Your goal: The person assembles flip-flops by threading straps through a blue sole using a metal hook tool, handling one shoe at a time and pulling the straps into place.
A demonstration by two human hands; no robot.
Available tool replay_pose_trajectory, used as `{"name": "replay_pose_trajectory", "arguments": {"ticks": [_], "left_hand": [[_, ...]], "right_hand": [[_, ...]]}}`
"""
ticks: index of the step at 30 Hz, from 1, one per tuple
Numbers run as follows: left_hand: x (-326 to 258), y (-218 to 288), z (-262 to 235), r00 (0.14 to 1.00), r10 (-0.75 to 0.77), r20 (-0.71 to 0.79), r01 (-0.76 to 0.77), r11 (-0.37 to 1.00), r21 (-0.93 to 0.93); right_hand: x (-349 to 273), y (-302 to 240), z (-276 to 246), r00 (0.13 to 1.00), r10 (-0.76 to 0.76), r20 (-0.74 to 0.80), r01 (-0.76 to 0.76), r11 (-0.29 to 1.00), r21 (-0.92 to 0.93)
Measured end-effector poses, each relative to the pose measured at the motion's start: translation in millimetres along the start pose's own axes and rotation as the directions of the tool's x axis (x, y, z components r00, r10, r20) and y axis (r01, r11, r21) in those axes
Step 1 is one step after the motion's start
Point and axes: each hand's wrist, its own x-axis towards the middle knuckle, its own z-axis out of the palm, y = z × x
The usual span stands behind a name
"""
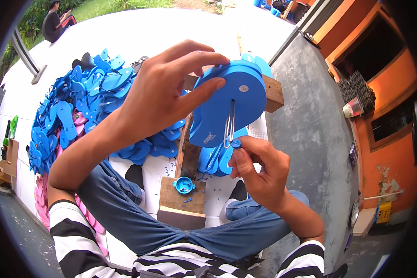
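Pile of blue sandals [78, 106] at frame left; small blue bowl [184, 185] on wooden plank [180, 199], lower centre; seated person [55, 21] upper left.

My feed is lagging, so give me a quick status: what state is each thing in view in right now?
Left hand: gripping the blue sandal sole, raised.
Blue sandal sole: held on edge, wire tool through its hole.
Wire tool: hanging from the sole.
Right hand: pinching the blue strap plug at the tool's lower end.
Blue strap plug: pinched, not yet in the sole.
Blue cup: upright, open, on the wooden board.
Blue sandal pile: loose heap.
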Motion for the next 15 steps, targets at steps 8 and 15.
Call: {"name": "replay_pose_trajectory", "arguments": {"ticks": [8,15], "left_hand": [[-3.4,-1.8,-2.2,1.0,0.013,0.013,-0.012,0.999,-0.031],[-5.2,3.1,-6.8,0.999,0.019,0.039,-0.017,0.999,-0.035]], "right_hand": [[2.1,-6.4,7.2,0.994,-0.064,-0.093,0.049,0.986,-0.157],[4.9,-18.5,0.6,0.999,-0.034,0.026,0.04,0.957,-0.289]]}}
